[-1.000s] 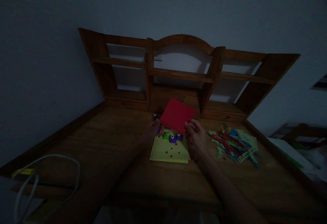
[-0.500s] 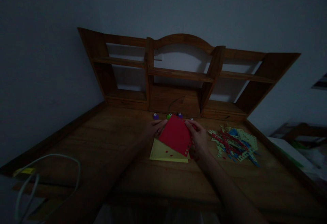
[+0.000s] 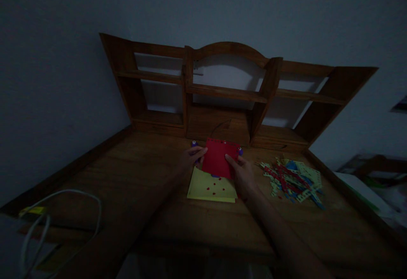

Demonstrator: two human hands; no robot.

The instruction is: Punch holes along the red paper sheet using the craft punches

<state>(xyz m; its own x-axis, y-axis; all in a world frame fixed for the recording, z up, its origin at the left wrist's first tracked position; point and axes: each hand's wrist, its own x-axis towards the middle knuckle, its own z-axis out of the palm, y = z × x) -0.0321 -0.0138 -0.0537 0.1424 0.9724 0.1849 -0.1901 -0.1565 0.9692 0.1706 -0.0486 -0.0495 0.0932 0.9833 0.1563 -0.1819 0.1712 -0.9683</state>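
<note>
A sheet of red paper with a row of small cut-outs along its far edge is held up over the desk. My left hand pinches its left edge between thumb and fingers. On the right, my right hand grips it with the thumb on top and the fingers beneath. Below the sheet lies yellow paper with several tiny red bits on it. A purple hole punch with an eye-like dot stands behind my left hand, and another purple one peeks out past the sheet's right corner.
To the right lies a heap of punched paper strips in red, blue and pale yellow. A wooden shelf unit rises at the back of the desk. A white cable loops at the left front.
The red paper has been turned so its edges lie straighter, with cut-outs now along the far side. My right hand's thumb has shifted inward on it. More red bits show on the yellow paper.
</note>
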